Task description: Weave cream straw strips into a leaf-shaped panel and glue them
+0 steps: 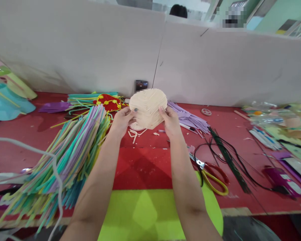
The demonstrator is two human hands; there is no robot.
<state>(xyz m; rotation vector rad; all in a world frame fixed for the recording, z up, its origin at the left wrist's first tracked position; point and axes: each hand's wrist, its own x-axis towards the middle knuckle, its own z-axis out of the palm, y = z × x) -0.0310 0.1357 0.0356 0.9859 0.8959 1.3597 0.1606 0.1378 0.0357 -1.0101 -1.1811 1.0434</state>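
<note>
The red desk [145,167] runs the width of the view, backed by a pale partition [90,50]. On its left lies a big heap of pastel strips [65,160], fanned toward the near edge. A lime-green sheet [145,214] covers the near middle of the desk between the forearms. Right of it black wires [228,157] trail across the red surface, and scissors [213,175] with red and yellow handles lie just beside them. A purple bundle [190,118] sits behind the right hand. The cream heart [148,107], made of layered strips, is held up above the desk's middle, facing the camera. The left hand [121,121] has its grip closed on the heart's left edge, thumb on the front; the right hand [170,121] is clamped on its right edge likewise. Small cream offcuts [135,134] lie beneath it.
</note>
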